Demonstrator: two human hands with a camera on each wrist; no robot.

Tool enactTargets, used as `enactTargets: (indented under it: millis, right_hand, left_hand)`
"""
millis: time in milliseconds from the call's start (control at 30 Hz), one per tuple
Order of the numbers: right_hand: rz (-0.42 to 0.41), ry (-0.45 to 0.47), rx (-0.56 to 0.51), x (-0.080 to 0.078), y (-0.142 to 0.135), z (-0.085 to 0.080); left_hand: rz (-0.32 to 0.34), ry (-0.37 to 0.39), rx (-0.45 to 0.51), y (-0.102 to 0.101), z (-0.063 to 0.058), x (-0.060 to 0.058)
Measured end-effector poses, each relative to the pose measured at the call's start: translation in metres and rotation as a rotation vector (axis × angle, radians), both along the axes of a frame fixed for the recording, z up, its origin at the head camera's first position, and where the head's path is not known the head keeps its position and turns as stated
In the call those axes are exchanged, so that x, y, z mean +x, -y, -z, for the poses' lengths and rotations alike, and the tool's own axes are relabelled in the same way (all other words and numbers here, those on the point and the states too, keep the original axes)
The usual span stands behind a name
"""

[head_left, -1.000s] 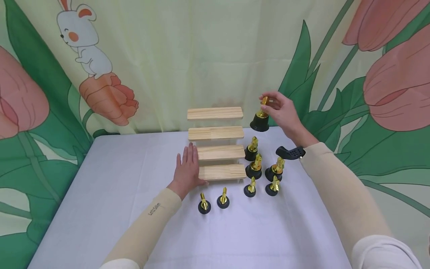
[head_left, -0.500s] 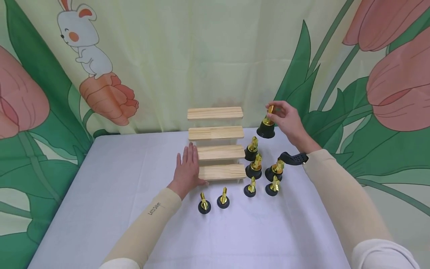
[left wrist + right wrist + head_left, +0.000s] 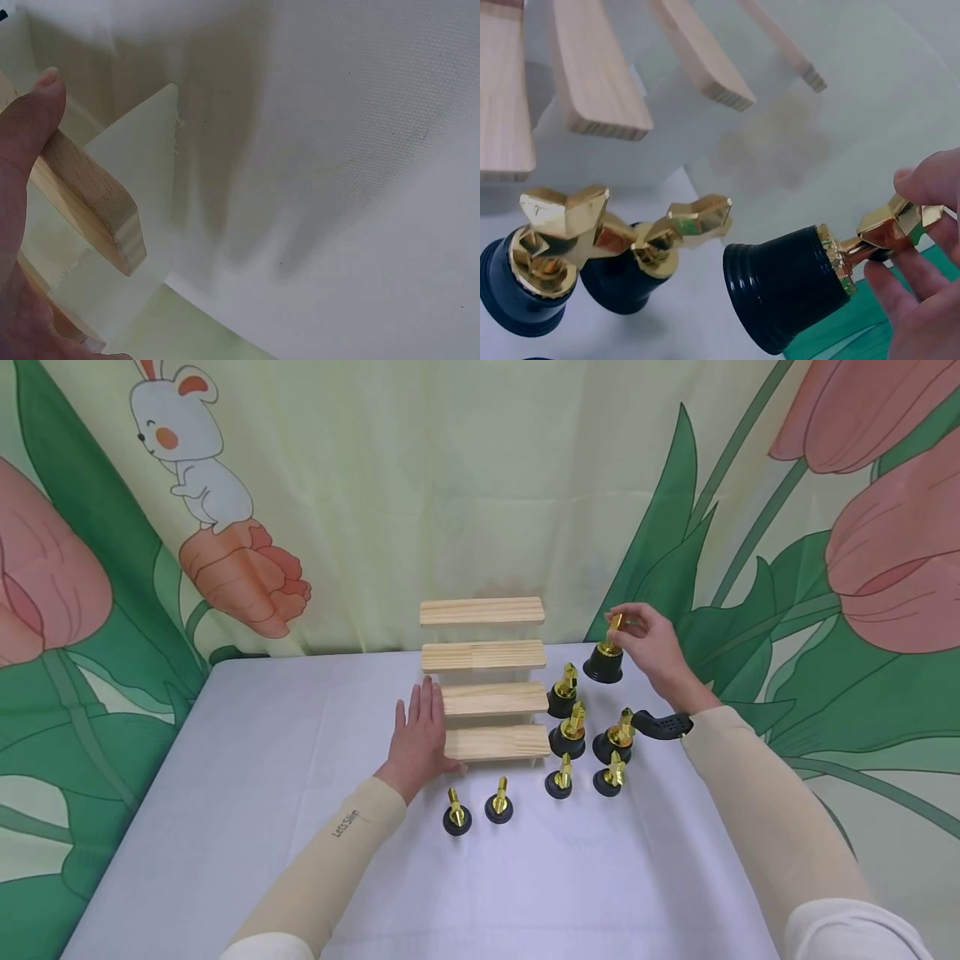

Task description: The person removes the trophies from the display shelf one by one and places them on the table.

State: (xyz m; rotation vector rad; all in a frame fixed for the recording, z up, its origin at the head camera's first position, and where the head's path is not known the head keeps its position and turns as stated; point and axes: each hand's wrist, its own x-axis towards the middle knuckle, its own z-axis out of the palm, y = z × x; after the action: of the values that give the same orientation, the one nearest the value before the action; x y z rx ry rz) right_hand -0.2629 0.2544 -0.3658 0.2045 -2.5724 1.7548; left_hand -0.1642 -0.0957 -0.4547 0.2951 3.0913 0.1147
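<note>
A star-topped trophy (image 3: 603, 662), gold on a black base, is in my right hand (image 3: 651, 643) at the table's back right. Thumb and fingers pinch its gold star, as the right wrist view shows; whether its base touches the table I cannot tell. My left hand (image 3: 420, 739) lies along the left ends of a four-step wooden rack (image 3: 495, 743), fingers straight. In the left wrist view the thumb (image 3: 46, 101) rests against a wooden step (image 3: 94, 195). Nearest the right hand stand two other trophies (image 3: 562, 693) (image 3: 617, 739).
Several more trophies stand upright right of the rack, among them a larger one (image 3: 568, 735) and small ones (image 3: 558, 781) (image 3: 609, 777). Two small trophies (image 3: 457, 817) (image 3: 499, 806) stand before the rack. A printed curtain (image 3: 360, 510) hangs behind the white table (image 3: 247, 777).
My right hand has moved right and down with the trophy, away from the rack's top step and toward the table's back right. The left hand has stayed in place.
</note>
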Motion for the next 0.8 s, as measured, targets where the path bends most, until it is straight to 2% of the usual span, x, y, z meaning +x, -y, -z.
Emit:
enactTargets:
  millis: [200, 800]
  right_hand:
    - [0.0, 0.055, 0.048, 0.001, -0.005, 0.013]
    - [0.002, 0.107, 0.099, 0.003, -0.015, 0.042]
  left_hand:
    - [-0.008, 0.014, 0.004, 0.0, 0.0, 0.0]
    - [-0.01, 0.018, -0.01, -0.002, -0.004, 0.002]
